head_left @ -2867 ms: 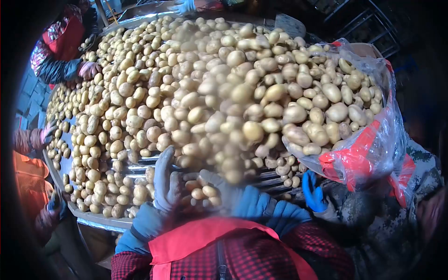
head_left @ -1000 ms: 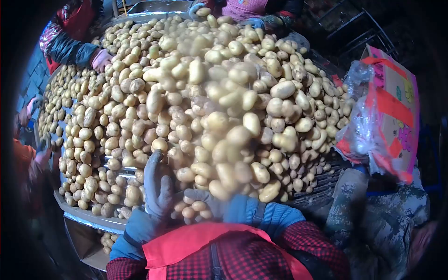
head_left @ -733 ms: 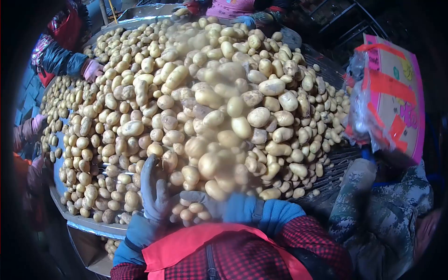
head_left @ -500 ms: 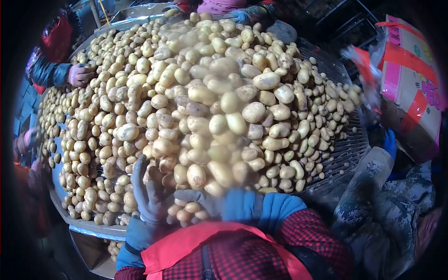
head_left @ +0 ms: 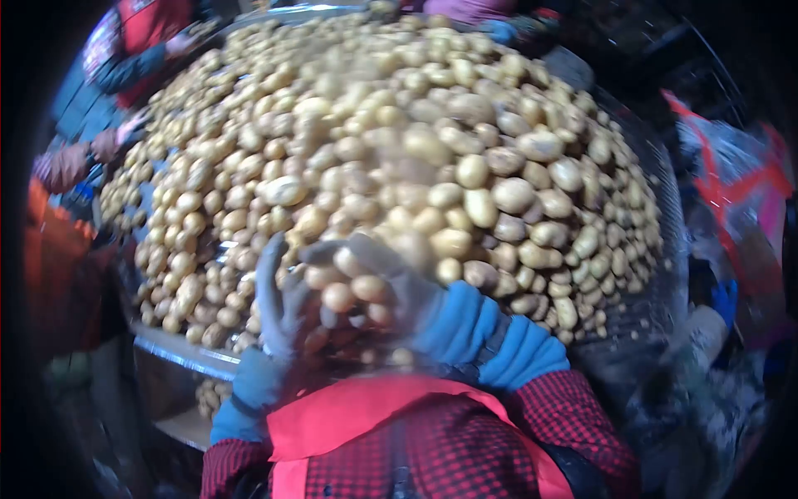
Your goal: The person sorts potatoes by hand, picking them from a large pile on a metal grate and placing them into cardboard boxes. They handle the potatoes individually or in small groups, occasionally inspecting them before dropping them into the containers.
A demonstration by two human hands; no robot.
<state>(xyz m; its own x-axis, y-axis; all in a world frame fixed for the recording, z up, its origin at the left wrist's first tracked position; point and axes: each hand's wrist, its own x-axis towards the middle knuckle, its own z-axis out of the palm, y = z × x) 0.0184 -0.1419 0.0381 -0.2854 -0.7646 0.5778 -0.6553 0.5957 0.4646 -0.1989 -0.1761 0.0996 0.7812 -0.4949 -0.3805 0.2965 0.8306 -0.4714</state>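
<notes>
Potatoes [head_left: 283, 191] lie heaped over a broad metal-edged table [head_left: 195, 356] in front of me. My left hand [head_left: 284, 308], in a grey glove with a blue cuff, is open beside a cluster of small potatoes [head_left: 339, 297] close to my body, fingers pointing up. My right hand [head_left: 395, 279], gloved alike, curls round the far and right side of that cluster, its fingers reaching toward my left hand. Several small potatoes are cupped between the two palms. Blur hides which ones each hand touches.
A co-worker's arm [head_left: 137, 66] reaches in at the far left, with another person's sleeve [head_left: 71, 166] nearer. Someone in pink [head_left: 470, 8] stands at the back. Potatoes fill a cardboard box [head_left: 187, 426] below the edge. At right is a red-taped plastic-covered package [head_left: 740, 187].
The view has shifted, so the heap sits farther right. My right hand has moved up and forward around the small potatoes, and more show between my hands. The package at right has tilted and lowered.
</notes>
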